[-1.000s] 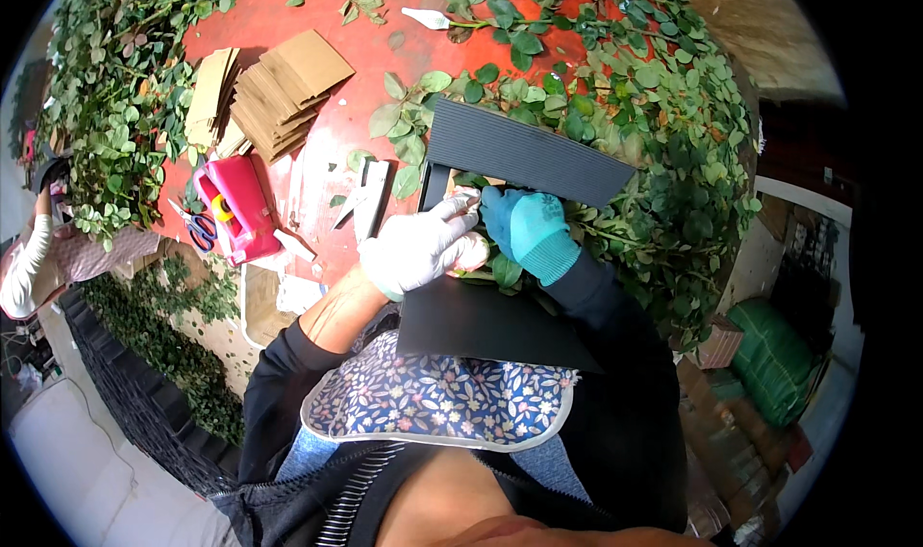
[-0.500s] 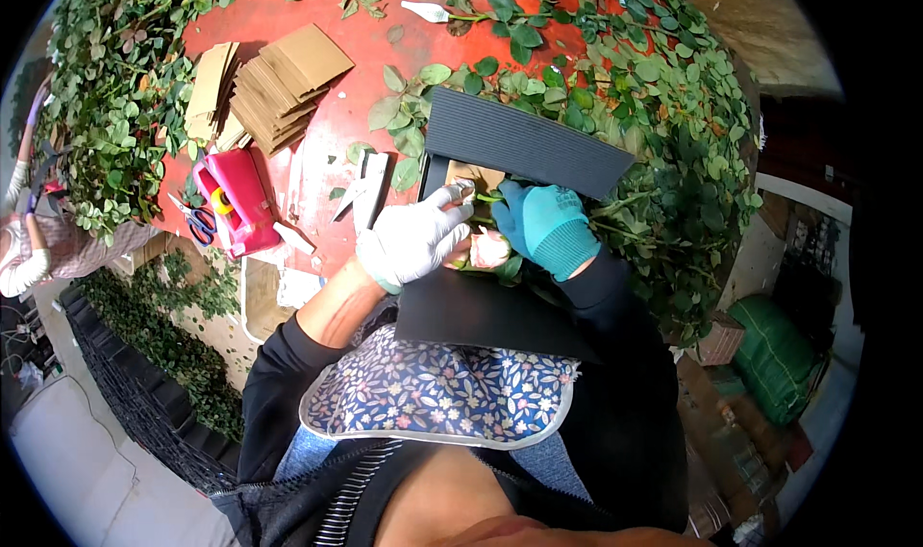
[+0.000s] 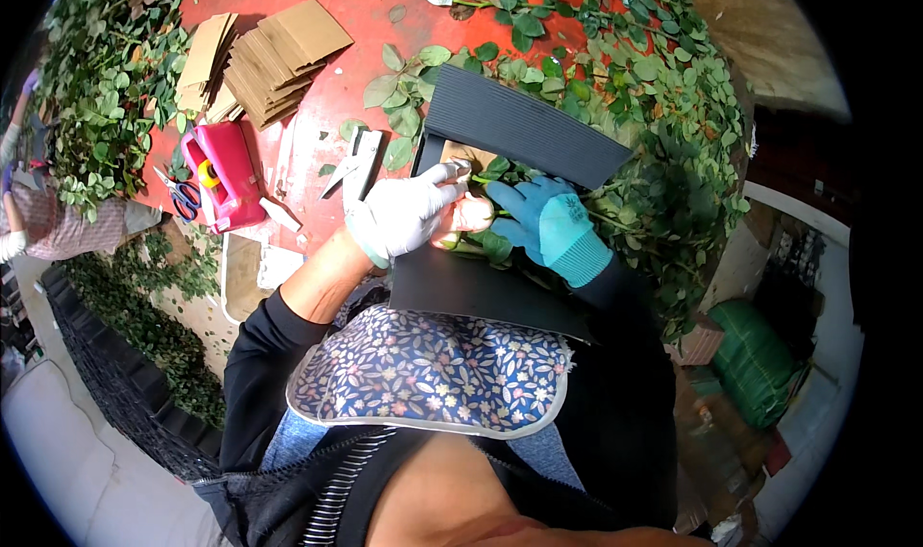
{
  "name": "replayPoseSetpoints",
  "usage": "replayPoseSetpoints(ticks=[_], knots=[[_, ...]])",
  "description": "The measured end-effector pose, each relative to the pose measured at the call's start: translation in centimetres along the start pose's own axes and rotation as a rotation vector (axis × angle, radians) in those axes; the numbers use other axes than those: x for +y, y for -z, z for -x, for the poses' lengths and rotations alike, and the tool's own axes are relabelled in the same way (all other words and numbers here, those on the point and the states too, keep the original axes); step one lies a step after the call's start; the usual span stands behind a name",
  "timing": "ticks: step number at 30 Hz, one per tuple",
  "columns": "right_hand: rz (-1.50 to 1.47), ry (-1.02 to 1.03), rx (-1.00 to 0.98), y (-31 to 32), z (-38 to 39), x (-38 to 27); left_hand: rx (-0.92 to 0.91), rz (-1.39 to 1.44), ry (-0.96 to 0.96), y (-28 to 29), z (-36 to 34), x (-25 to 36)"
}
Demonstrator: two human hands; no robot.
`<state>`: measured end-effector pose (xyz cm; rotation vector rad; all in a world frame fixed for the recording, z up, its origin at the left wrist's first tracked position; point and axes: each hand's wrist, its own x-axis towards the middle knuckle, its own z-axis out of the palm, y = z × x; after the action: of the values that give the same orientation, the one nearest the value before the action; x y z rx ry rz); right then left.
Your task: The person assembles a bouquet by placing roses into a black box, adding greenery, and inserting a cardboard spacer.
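My left hand [image 3: 409, 215], in a white glove, is closed with its fingertips on a pale pink rose [image 3: 473, 214]. Other blooms beneath it are partly hidden by the fingers. My right hand [image 3: 546, 222], in a teal-blue glove, lies over the green stems just right of the bloom, fingers stretched out and apart. Both hands work inside a folded black corrugated sheet [image 3: 524, 124]; its far flap stands raised, and its near flap [image 3: 481, 292] rests toward my lap. A piece of brown cardboard [image 3: 467, 153] shows inside the fold, beyond my left fingertips.
On the red table [image 3: 317, 95] lie stacked brown cardboard pieces [image 3: 288, 52], a stapler [image 3: 361, 162], a pink tape dispenser [image 3: 223, 177] and scissors [image 3: 181, 196]. Leafy rose stems [image 3: 673, 162] heap up at right and left. Another person's gloved hand [image 3: 14, 244] shows at far left.
My right hand's fingers have spread from a bunched hold near the stem and now lie flatter. The left hand stays at the rose. The whole view has shifted slightly.
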<state>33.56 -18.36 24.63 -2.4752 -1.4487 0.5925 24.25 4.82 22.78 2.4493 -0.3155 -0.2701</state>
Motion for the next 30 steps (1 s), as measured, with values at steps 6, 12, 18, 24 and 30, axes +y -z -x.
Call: replayPoseSetpoints(ticks=[6, 12, 18, 24, 30], knots=[[-0.178, 0.023, 0.134, -0.9, -0.2, 0.8, 0.165, 0.034, -0.017, -1.1, 0.5, -0.9], [-0.233, 0.002, 0.256, -2.0, -0.7, 1.0, -0.043, 0.131, 0.01, 0.7, -0.1, 0.0], [-0.198, 0.071, 0.171, -1.4, -1.3, 0.4, -0.063, 0.124, 0.003, -0.9, -0.5, -0.7], [-0.184, 0.008, 0.423, -1.9, -1.1, 0.7, 0.069, 0.129, -0.061, -1.4, 0.5, -1.4], [0.037, -0.111, 0.541, -3.8, -2.8, -0.2, -0.104, -0.024, -0.008, -1.4, 0.5, -0.6]])
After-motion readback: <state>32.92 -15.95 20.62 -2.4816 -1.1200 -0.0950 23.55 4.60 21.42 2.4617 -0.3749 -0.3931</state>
